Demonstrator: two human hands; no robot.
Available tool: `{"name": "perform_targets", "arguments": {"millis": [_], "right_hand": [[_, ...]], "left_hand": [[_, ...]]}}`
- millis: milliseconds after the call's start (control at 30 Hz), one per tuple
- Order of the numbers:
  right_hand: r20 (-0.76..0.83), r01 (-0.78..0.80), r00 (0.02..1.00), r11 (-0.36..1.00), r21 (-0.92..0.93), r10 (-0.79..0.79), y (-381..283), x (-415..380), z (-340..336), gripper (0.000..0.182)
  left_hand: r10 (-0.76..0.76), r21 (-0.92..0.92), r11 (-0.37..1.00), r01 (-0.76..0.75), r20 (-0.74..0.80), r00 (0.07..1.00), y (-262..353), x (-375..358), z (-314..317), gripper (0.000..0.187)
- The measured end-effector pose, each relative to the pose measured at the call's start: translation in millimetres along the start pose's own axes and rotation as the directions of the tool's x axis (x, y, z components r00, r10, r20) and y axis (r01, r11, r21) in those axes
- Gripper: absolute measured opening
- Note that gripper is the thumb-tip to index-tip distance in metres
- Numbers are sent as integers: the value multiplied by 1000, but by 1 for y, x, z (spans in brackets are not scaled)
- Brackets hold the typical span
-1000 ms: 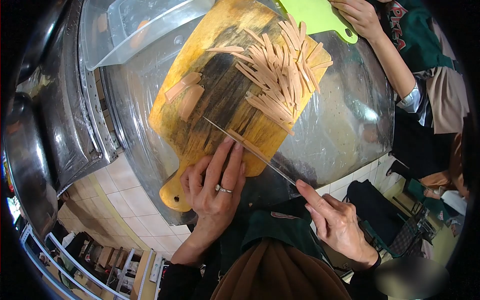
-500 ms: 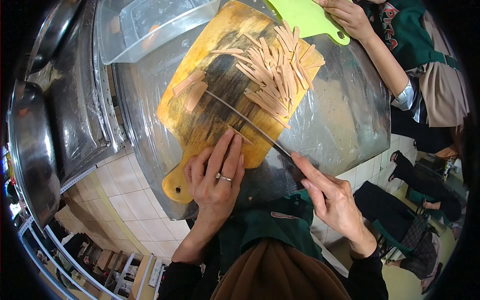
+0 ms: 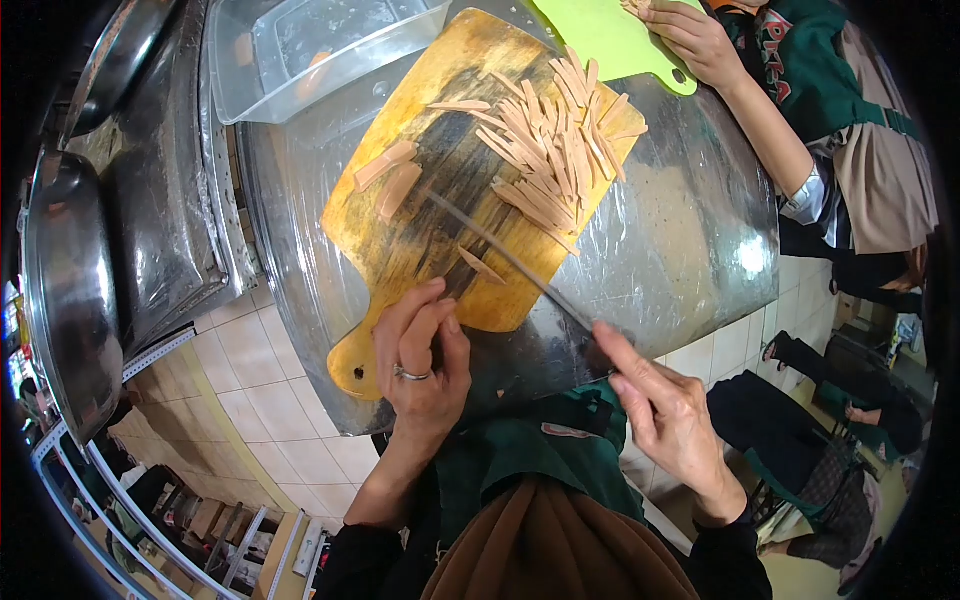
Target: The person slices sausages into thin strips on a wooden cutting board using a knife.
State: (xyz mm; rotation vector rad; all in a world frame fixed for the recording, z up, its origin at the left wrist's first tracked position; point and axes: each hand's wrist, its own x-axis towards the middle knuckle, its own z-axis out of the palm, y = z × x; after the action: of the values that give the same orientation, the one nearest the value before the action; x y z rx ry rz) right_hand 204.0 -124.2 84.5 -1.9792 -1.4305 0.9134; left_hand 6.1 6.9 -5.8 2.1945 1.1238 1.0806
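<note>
Some of the knife (image 3: 500, 248) hides within the gripping right hand (image 3: 662, 408); the empty left hand (image 3: 424, 362) curls loosely.

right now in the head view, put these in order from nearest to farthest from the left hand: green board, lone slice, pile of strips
1. Lone slice: just ahead of the left hand, slightly right.
2. Pile of strips: farther ahead, on the right side of the wooden board.
3. Green board: farthest, at the top of the view, beyond the pile.
</note>
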Motion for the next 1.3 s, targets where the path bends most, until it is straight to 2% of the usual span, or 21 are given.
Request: {"name": "perform_targets", "arguments": {"millis": [100,167,233,267,300,333,367,433,567,700,800,900,1000,1067,1167,1300], "right_hand": [[139,-21,990,997,-71,31,-7,-5,-2,64],[129,-14,991,993,-118,29,-8,-1,-3,65],[109,-35,993,984,-177,55,-11,4,-8,64],[61,-25,998,987,-160,35,-8,8,-9,63],[12,-13,1000,990,-143,14,-4,11,-9,62],[-35,2,999,992,-128,-6,-2,14,-10,61],[-8,-58,998,990,-127,58,-1,16,-13,58],[-48,-2,999,997,-75,-2,5,19,-9,57],[-89,56,994,997,-52,-61,14,18,-1,58],[-58,49,997,998,-43,-52,14,13,0,60],[0,11,1000,999,-40,-11,6,9,0,59],[39,-44,998,999,-9,45,3,6,-2,54],[63,-59,996,998,6,59,1,4,-6,55],[60,-56,997,998,6,56,3,4,-4,55],[-14,77,997,997,-8,-77,15,2,1,63],[-7,-52,999,998,38,52,1,-2,-9,56]], "left_hand": [[-83,-92,992,82,-2,997,1,1,-3,26],[-176,-162,970,182,47,983,4,8,-12,22],[-246,-116,962,249,38,968,9,27,-23,28],[-279,-93,955,281,31,960,8,37,-27,31],[-233,-48,971,235,49,971,2,48,-30,32],[-251,-26,967,253,63,966,0,59,-30,31],[-271,-4,962,272,77,959,-1,70,-30,30],[-337,22,941,337,128,933,-3,86,-26,26],[-140,233,966,108,126,982,-17,88,-13,21],[-278,119,959,257,207,938,11,76,-14,19],[-214,-3,975,221,240,947,22,45,-9,19],[-324,-45,932,359,338,884,48,33,-14,27],[-358,-111,897,428,388,850,56,23,-11,31],[-333,-124,908,400,363,870,54,22,-9,31],[-280,-122,934,336,331,901,49,21,-11,32],[-137,-42,988,148,198,971,31,17,-9,30]]}}
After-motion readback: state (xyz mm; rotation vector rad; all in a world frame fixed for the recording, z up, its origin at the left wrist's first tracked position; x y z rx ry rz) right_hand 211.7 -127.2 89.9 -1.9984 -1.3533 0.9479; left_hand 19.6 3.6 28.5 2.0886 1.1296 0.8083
